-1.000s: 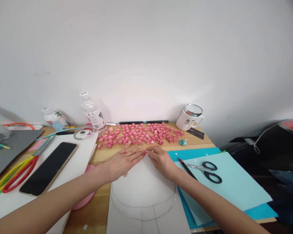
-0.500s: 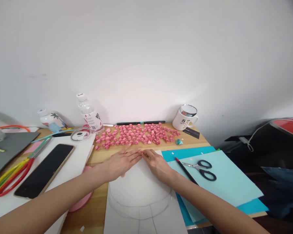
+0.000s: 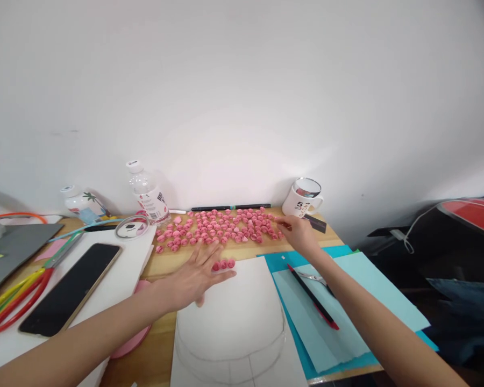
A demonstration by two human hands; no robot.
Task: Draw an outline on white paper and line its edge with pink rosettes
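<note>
My left hand (image 3: 197, 274) lies open, fingers spread, over the upper left of a white sheet (image 3: 234, 328). The sheet bears a pencil drawing with curved lines and a rounded outline. Three small pink paper rolls (image 3: 223, 264) sit in a row at its top edge, just beyond the thumb and fingers. Many more pink paper rolls (image 3: 213, 226) lie spread across the table behind. My right hand (image 3: 296, 234) is at the right end of this spread, thumb and fingers pinched on a pink roll that its fingertips largely hide.
A white mug (image 3: 300, 198) and clear bottle (image 3: 150, 199) stand by the wall. Under my right arm are blue sheets (image 3: 339, 328), scissors (image 3: 312, 277) and a black-and-red pen (image 3: 312, 295). A phone (image 3: 72, 287) and large colourful-handled scissors (image 3: 28, 295) lie left.
My right hand has left the sheet's top edge and moved right and away to the loose rolls. My left hand has shifted slightly back, exposing the row of three rolls.
</note>
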